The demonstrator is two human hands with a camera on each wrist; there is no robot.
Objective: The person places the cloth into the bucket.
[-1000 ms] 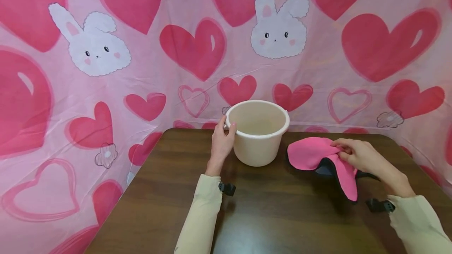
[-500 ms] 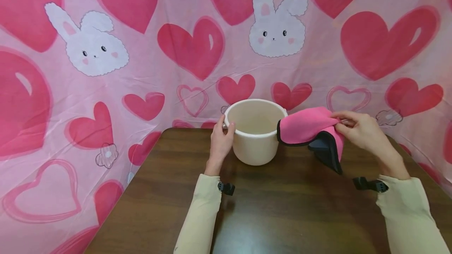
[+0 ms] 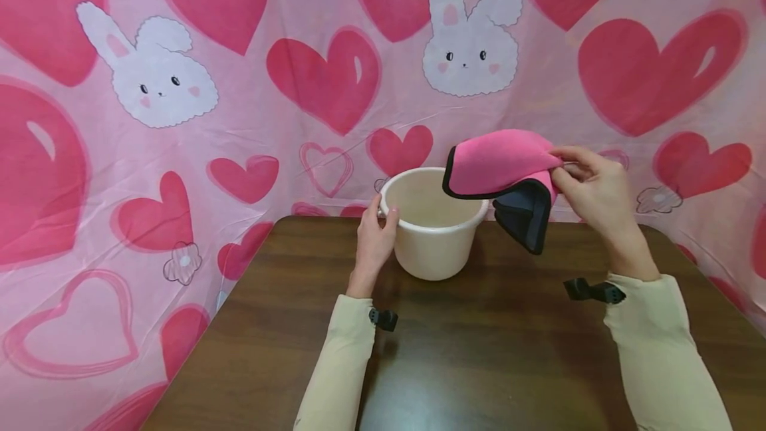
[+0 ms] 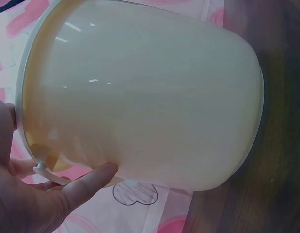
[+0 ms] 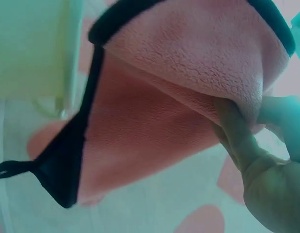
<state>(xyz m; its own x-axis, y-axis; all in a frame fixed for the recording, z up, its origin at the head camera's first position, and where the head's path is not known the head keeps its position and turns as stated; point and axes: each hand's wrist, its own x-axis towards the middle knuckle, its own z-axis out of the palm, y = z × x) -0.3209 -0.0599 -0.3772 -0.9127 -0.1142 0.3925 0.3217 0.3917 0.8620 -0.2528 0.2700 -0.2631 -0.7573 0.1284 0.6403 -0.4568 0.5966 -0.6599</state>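
A soft pink fleecy cloth with black edging point(image 3: 499, 161) is held in the air, at two o'clock from the centre of a round, glossy cream-white bucket point(image 3: 433, 251).
The right hand point(image 3: 598, 195), at three o'clock of the cloth, pinches one fold of it between thumb and fingers; the dark lining shows under the lower flap, and a small black loop point(image 5: 11, 170) sticks out from one corner. In the head view, the cloth's free end covers part of the bucket's mouth; whether it touches the rim, I cannot tell. The left hand point(image 3: 376, 245) grips the rim at nine o'clock, its fingers spread apart. The bucket stands upright on a dark brown wood-grain table point(image 3: 479, 358), and a pink curtain with hearts and rabbits point(image 3: 407, 105) hangs at twelve o'clock.
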